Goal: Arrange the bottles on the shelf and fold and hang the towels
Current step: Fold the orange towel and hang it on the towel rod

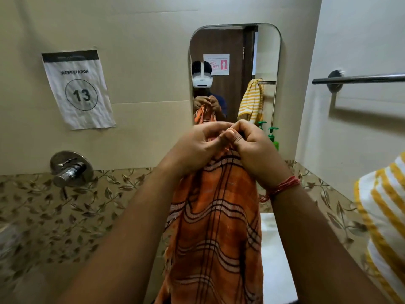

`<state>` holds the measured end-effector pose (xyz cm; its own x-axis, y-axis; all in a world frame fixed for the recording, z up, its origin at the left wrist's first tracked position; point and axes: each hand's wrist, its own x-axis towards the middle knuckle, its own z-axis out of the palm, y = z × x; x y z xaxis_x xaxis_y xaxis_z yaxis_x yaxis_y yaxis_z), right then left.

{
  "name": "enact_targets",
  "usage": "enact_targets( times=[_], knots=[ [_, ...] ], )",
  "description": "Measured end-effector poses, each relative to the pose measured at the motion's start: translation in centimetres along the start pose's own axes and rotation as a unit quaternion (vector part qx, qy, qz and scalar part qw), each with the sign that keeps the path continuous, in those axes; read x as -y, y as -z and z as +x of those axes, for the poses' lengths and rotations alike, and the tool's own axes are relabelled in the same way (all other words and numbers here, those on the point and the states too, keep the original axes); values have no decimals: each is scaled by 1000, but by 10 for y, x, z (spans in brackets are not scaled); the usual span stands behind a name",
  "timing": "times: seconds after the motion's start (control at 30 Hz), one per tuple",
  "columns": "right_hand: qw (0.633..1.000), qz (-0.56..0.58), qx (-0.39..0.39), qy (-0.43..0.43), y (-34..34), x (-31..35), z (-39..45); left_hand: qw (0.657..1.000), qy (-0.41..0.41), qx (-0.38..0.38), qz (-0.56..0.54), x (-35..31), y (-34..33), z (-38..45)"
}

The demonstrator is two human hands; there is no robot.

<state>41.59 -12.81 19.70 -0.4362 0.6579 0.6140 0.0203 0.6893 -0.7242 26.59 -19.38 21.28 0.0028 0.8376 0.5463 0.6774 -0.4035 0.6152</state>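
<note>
The long orange cotton towel with dark and pale checked stripes (215, 227) hangs straight down from both hands, its long axis vertical, in front of the wall mirror (234, 53). A yellow-and-white striped towel (381, 213) sits at the right edge, below the steel towel bar (359, 79), which lies up and to the right of the hands. The right hand (252, 148) is nearer that bar. It and the left hand (197, 148) touch, each pinching the orange towel's top edge. Two green pump bottles (272, 133) stand just behind the right hand.
</note>
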Motion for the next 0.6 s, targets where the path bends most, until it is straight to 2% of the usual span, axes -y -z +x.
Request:
enact_targets(
  times=[0.07,0.2,0.3,0.37,0.43,0.5,0.6],
  knots=[
    [1000,-20,-5,1,-1,0,0,1000,14,16,-19,2,-5,1],
    [999,-25,-2,-27,2,-5,-5,998,-4,-45,35,9,-5,4],
    [996,-3,59,-69,12,-16,-15,986,13,-162,45,16,6,6],
    [996,-1,53,-75,22,-24,-22,964,58,-258,5,24,17,6],
    [998,-25,21,-62,28,-27,-25,955,90,-284,8,28,22,4],
    [998,-45,4,-38,27,-23,-23,971,71,-226,31,21,18,2],
    [999,-44,20,-5,17,-13,-17,999,12,-10,37,5,4,0]
  ],
)
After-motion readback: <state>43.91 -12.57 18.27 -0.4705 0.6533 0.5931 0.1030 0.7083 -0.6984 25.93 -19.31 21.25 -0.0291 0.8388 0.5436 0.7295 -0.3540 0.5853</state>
